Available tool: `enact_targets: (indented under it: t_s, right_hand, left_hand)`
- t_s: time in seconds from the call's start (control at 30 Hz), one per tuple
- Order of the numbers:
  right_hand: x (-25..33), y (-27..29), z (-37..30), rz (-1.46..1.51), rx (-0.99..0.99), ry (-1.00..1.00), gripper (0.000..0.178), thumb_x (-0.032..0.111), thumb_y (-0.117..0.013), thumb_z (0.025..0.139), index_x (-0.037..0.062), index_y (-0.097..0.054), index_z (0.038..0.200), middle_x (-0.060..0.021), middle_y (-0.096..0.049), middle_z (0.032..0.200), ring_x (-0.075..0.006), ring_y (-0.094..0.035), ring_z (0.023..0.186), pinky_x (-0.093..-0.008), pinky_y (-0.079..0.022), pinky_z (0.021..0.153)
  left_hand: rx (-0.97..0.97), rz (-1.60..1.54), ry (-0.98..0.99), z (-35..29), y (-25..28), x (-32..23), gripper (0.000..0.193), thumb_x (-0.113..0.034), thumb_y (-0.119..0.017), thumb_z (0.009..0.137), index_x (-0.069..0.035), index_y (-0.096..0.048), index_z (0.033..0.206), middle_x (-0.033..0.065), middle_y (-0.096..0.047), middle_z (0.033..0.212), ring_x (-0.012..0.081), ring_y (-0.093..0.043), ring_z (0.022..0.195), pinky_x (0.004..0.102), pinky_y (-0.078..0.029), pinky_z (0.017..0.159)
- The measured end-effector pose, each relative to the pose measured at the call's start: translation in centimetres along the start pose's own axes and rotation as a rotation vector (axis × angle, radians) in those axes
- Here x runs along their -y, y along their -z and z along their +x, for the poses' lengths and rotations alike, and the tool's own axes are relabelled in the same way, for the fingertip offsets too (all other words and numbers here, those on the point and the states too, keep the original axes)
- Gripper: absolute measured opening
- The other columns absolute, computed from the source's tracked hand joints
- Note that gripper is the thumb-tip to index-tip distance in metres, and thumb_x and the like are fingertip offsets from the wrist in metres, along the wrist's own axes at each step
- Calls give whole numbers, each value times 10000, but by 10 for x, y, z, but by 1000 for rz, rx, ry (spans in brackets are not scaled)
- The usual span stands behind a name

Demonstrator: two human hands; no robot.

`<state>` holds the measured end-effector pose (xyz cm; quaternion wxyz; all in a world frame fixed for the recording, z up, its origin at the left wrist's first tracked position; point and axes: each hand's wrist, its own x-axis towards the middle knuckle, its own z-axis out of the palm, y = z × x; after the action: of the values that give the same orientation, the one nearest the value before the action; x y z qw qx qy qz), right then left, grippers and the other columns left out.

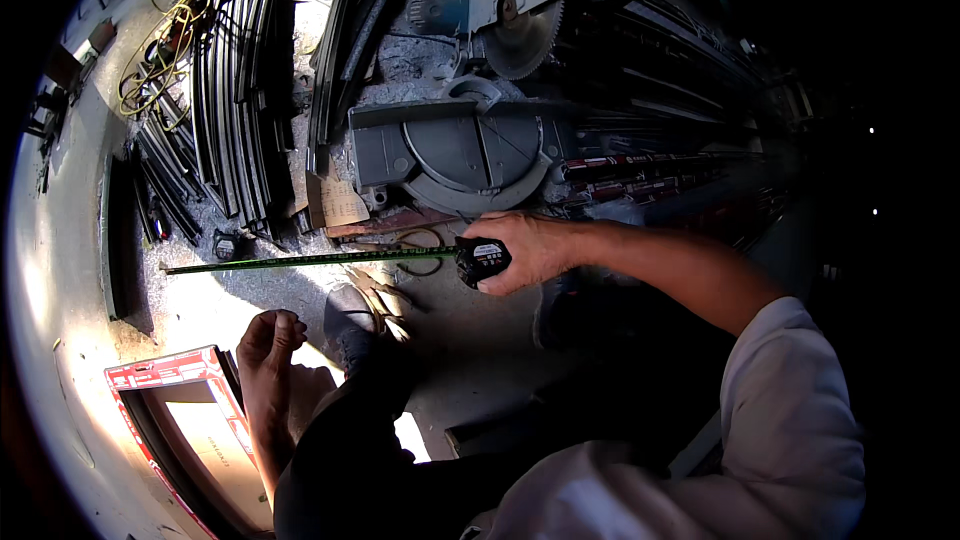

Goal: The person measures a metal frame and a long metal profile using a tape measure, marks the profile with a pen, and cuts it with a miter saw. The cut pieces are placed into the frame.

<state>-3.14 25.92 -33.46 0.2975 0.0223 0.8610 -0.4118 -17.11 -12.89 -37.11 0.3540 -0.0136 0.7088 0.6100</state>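
My right hand (pixel 540 246) grips the black case of a tape measure (pixel 487 260). Its greenish blade (pixel 300 262) is pulled out in a long straight line toward the left, with the end free above the floor. My left hand (pixel 270 365) is raised beside my knee, fingers curled and thumb pressed to them; whether anything small is between them is hidden. Just under the blade, scissors (pixel 420 236) with looped handles lie beside a red-brown strip. Below them, near my foot, is a plier-like tool (pixel 375 298). A small dark case (pixel 227 244) rests beyond the blade's left part.
A mitre saw with a toothed blade (pixel 525 40) and grey base (pixel 450 150) stands ahead. Long dark strips (pixel 235 90) lie in bundles at the far left, near a yellow cord (pixel 150 80). A rectangular frame with red-and-white edging (pixel 165 370) lies at lower left.
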Motion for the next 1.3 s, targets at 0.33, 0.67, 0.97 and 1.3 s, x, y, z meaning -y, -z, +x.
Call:
enact_targets:
  t_s: [0.33, 0.67, 0.97, 1.3]
  right_hand:
    - [-176, -13, -63, 20, 52, -42, 564, 383, -861, 753, 46, -670, 1164, -190, -665, 1117, -345, -653, 1065, -441, -526, 908]
    - [-270, -76, -48, 20, 5, -99, 699, 368, -860, 723, 73, -622, 1310, -189, -621, 1250, -375, -609, 1198, -455, -493, 1015]
    - [-291, -108, -49, -55, -206, -144, 576, 284, -783, 804, 76, -613, 1314, -184, -584, 1383, -398, -583, 1275, -462, -483, 1065]
    - [-328, -107, -40, 651, -1142, -293, 370, 368, -767, 919, 40, -611, 991, -50, -651, 829, -197, -675, 775, -343, -557, 649]
  left_hand:
    - [-21, 506, 38, -38, -9, -80, 430, -412, -685, 1026, 17, -655, 1044, 65, -663, 899, 144, -603, 858, 302, -486, 812]
    - [110, 1040, -26, -36, -53, -161, 366, -366, -598, 1064, -4, -635, 1025, 82, -653, 892, 180, -630, 836, 348, -523, 812]
    - [421, 1133, -37, -37, -163, -157, 172, 44, -605, 938, -17, -640, 1094, 82, -703, 958, 170, -692, 886, 337, -557, 849]
    - [587, 1314, -72, -10, -190, -133, 231, -75, -687, 937, -2, -666, 1155, 137, -737, 984, 242, -726, 933, 368, -572, 875]
